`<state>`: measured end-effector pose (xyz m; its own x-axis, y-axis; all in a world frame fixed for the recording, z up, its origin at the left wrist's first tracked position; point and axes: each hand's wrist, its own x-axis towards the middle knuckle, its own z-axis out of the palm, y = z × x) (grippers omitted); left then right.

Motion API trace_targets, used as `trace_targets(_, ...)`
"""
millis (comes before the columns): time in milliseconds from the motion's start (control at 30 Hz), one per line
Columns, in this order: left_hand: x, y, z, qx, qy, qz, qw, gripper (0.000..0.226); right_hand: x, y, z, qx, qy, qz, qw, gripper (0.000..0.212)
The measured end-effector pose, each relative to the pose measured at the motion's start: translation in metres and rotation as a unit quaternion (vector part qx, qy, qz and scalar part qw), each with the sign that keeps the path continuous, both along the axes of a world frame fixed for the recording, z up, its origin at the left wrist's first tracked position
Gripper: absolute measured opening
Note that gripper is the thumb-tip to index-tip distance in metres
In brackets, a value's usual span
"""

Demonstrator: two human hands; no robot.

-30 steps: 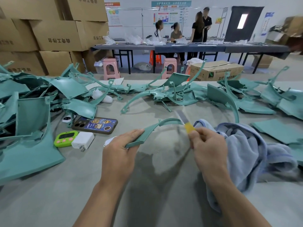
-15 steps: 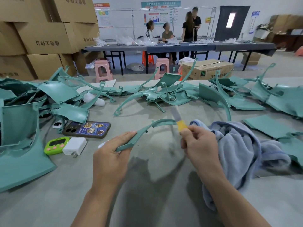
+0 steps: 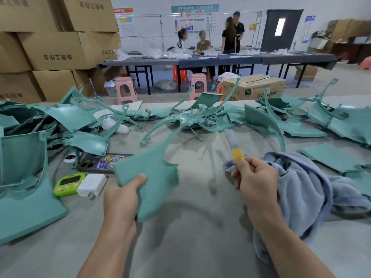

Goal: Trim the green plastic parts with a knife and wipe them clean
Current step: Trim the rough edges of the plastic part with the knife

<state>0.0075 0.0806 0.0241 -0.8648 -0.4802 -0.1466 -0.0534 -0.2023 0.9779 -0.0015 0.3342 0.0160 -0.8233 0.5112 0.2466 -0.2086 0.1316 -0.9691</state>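
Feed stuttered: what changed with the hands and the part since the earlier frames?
The left hand turned the green part so its broad face shows instead of its thin edge. The knife blade, earlier at the part's curved arm, now stands clear of it to the right. Unchanged: left hand grips the part, right hand the knife's yellow handle; blue towel by the right arm.

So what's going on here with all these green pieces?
A person works at a grey table strewn with green plastic parts. The left hand holds one green plastic part up by its flat panel. The right hand grips a yellow-handled knife, blade pointing up, clear of the part. A blue towel lies bunched by the right wrist.
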Motion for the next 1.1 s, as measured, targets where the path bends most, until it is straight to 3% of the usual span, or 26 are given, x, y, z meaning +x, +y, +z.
trace_targets(167,0.003,0.004,0.003,0.054,-0.066,-0.130,0.988,0.017,0.010,-0.008,0.002,0.200,0.072,0.080,0.974,0.021)
trace_targets(333,0.006,0.000,0.005,0.063,-0.073,-0.210,0.973,0.020,0.011,-0.012,-0.001,0.362,-0.043,0.102,0.926,0.022)
trace_targets(467,0.008,0.000,0.006,0.051,-0.072,-0.221,0.971,0.024,0.008,-0.007,0.005,0.365,-0.141,-0.078,0.917,0.032)
trace_targets(567,0.008,0.003,0.005,0.038,-0.072,-0.200,0.976,0.023,0.012,0.003,0.011,0.300,-0.077,-0.162,0.937,0.037)
trace_targets(667,0.007,0.003,0.005,0.041,-0.073,-0.190,0.978,0.021,0.020,-0.002,0.011,0.325,0.009,-0.026,0.945,0.025)
trace_targets(733,0.008,0.001,0.007,0.052,-0.076,-0.193,0.977,0.020,0.024,-0.013,0.006,0.388,-0.016,0.083,0.918,0.021)
trace_targets(800,0.009,-0.002,0.008,0.062,-0.081,-0.203,0.974,0.020,0.018,-0.012,0.003,0.419,-0.075,0.062,0.903,0.019)
trace_targets(933,0.009,-0.004,0.008,0.067,-0.100,-0.209,0.970,0.020,0.012,0.014,0.009,0.363,-0.160,-0.105,0.912,0.025)
trace_targets(1033,0.007,-0.002,0.006,0.058,-0.109,-0.198,0.972,0.021,0.018,0.007,0.009,0.335,-0.067,-0.022,0.940,0.024)
trace_targets(1100,0.006,-0.003,0.005,0.060,-0.107,-0.202,0.972,0.024,0.023,-0.008,0.004,0.395,-0.038,0.084,0.914,0.021)
